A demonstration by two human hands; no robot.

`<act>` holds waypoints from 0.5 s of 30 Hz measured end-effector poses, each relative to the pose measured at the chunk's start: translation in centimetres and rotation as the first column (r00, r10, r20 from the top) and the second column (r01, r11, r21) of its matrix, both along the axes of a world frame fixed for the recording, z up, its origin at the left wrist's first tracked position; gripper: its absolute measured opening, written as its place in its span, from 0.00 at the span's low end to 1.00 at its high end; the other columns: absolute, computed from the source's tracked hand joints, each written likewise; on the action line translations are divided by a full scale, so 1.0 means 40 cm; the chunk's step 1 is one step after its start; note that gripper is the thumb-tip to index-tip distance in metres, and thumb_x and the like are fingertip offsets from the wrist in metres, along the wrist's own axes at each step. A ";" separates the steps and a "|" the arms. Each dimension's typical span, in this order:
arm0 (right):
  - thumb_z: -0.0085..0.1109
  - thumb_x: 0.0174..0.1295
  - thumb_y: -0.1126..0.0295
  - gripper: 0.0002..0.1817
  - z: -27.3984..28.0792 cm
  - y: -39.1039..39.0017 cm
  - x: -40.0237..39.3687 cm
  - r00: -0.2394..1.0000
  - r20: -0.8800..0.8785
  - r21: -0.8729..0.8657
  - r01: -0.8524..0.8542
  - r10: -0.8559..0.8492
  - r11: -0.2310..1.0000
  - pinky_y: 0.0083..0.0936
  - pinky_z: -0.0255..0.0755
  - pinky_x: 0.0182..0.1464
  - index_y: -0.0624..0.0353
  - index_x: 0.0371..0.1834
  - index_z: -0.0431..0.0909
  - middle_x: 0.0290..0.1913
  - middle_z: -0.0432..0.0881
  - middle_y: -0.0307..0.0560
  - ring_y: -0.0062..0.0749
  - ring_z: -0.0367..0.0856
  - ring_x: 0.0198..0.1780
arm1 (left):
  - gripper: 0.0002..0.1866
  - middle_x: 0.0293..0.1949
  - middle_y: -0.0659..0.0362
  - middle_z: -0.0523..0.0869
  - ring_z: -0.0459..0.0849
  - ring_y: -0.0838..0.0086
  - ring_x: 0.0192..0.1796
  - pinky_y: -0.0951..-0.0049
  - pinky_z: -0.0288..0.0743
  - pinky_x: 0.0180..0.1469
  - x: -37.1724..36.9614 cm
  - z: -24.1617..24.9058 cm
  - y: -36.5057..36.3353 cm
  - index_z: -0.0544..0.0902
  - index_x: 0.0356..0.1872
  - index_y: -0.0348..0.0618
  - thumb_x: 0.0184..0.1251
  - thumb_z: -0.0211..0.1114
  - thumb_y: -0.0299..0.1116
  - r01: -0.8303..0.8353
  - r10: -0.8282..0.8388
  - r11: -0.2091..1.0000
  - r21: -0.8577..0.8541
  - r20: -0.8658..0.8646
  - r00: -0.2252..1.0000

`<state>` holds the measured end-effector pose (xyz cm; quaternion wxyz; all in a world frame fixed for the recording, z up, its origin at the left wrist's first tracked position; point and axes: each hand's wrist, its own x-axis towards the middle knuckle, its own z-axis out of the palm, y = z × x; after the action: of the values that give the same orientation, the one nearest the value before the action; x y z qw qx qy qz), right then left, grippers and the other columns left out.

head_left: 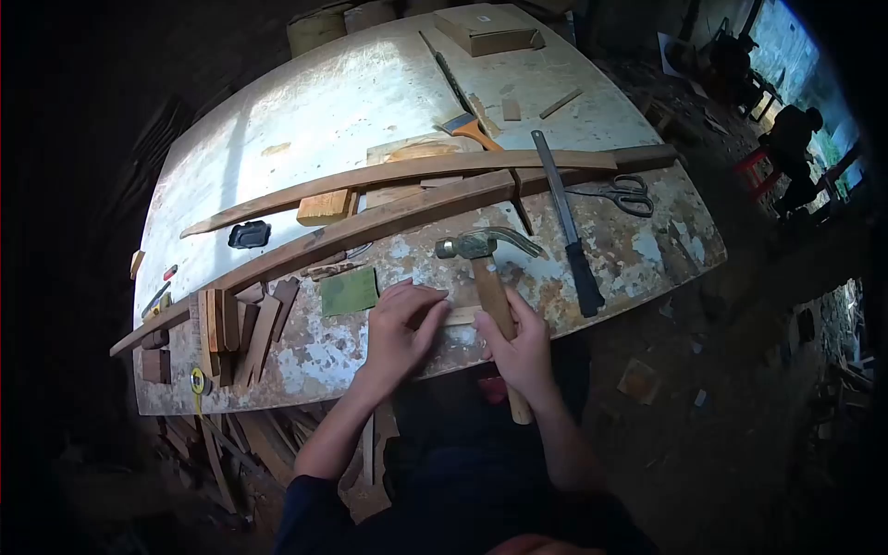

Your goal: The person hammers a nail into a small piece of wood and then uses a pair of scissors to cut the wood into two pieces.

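Near the table's front edge, my right hand [520, 347] is wrapped around the wooden handle of a claw hammer [476, 245]. The hammer's metal head points away from me, with its claw curving to the right. My left hand [402, 326] is closed, thumb and fingers bent around the left end of a thin wooden strip [461, 315]. That strip lies low between both hands, and its ends are hidden by them. Just left of my left hand is a green square of sandpaper [349, 291].
Long curved wooden pieces [370, 222] cross the table [314, 370]. A long flat file [561, 208] and scissors [624, 195] lie right. Wood blocks [222, 333] and a tape measure [197, 380] sit left. Behind are a paintbrush [472, 130] and cardboard box [486, 32]. A person [794, 153] sits far right.
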<state>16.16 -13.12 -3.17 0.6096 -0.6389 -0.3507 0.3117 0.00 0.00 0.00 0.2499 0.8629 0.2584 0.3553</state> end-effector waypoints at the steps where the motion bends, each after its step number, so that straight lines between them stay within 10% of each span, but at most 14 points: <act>1: 0.73 0.76 0.66 0.25 0.005 -0.001 -0.001 1.000 -0.013 -0.002 -0.003 0.003 1.000 0.28 0.83 0.33 0.61 0.74 0.82 0.32 0.91 0.44 0.25 0.90 0.28 | 0.05 0.42 0.50 0.97 0.96 0.62 0.49 0.55 0.85 0.67 -0.003 -0.001 0.000 0.95 0.46 0.38 0.72 0.78 0.26 -0.010 0.010 1.000 -0.026 0.009 1.000; 9: 0.68 0.80 0.74 0.26 0.015 0.004 -0.007 0.995 -0.079 0.016 -0.067 0.068 0.998 0.16 0.77 0.28 0.68 0.78 0.76 0.41 0.91 0.44 0.13 0.82 0.27 | 0.07 0.49 0.53 0.97 0.96 0.67 0.50 0.68 0.88 0.55 -0.044 0.029 0.019 0.94 0.46 0.36 0.72 0.80 0.26 -0.150 0.147 0.863 -0.483 -0.043 0.988; 15: 0.68 0.80 0.74 0.26 0.010 0.002 -0.006 0.991 -0.115 0.016 -0.071 0.072 0.997 0.16 0.77 0.28 0.67 0.78 0.76 0.42 0.91 0.44 0.13 0.81 0.27 | 0.08 0.67 0.51 0.90 0.92 0.58 0.65 0.61 0.87 0.66 -0.086 0.040 0.020 0.95 0.45 0.40 0.68 0.82 0.29 0.278 -0.315 0.913 -0.299 -0.082 0.946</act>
<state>15.94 -13.03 -2.79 0.6210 -0.6032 -0.3392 0.3679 -3.43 0.82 1.62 0.4047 0.8683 0.1880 0.2165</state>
